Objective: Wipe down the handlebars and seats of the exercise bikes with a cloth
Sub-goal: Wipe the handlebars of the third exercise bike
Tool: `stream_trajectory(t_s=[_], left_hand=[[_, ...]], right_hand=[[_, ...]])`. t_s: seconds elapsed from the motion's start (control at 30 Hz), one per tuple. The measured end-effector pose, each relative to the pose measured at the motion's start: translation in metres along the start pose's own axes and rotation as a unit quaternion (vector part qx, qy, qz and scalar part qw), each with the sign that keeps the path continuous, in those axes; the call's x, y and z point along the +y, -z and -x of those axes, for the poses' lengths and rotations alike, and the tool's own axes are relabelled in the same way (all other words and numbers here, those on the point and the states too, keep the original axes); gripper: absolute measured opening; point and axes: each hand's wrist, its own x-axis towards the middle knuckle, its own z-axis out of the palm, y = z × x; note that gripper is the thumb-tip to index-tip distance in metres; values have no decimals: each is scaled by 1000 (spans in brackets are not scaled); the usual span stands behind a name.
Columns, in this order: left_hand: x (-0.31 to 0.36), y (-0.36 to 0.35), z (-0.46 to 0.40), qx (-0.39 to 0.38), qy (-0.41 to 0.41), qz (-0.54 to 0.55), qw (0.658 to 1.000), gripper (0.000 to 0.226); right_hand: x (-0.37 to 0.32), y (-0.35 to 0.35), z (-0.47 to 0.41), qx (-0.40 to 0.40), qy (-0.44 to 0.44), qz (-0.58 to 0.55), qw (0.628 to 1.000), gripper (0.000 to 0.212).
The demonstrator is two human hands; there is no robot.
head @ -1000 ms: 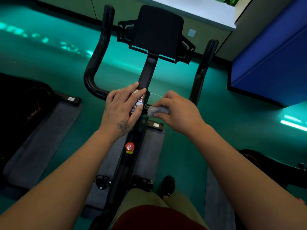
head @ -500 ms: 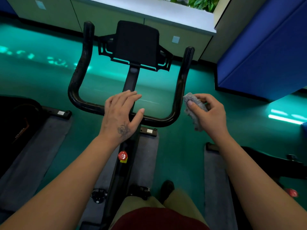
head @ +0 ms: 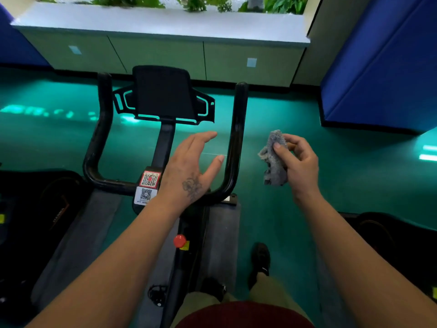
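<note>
A glossy green floor lies under the black handlebars, the landmark here. Just short of their crossbar, the left hand hovers, fingers straight. Right of the right upright, the right hand pinches the grey cloth, apart from it; wrapping cloth around that upright and stroking toward its far tip would probably clean best.

Both bare forearms are reaching up from the bottom corners. The left hand, at frame center, is spreading flat with straight fingers and thumb out. The right hand, right of center, is pinching a cloth with curled fingers.
</note>
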Motion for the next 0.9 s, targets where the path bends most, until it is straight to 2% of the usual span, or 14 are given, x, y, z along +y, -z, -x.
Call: stream_trajectory(t_s=[0.37,0.6,0.9], left_hand=[[47,-41,-76,15,33,27,999,45],[54,-59,-119,37,75,-59,995,50],[51,-72,-147,77,108,-88,987,56]], right_hand=[[17,-22,-75,-77,-28,-61,995,21],[16,-39,-115,-102,-31,-118,987,20],[4,-60,-161,-138,-39,-178,974,21]])
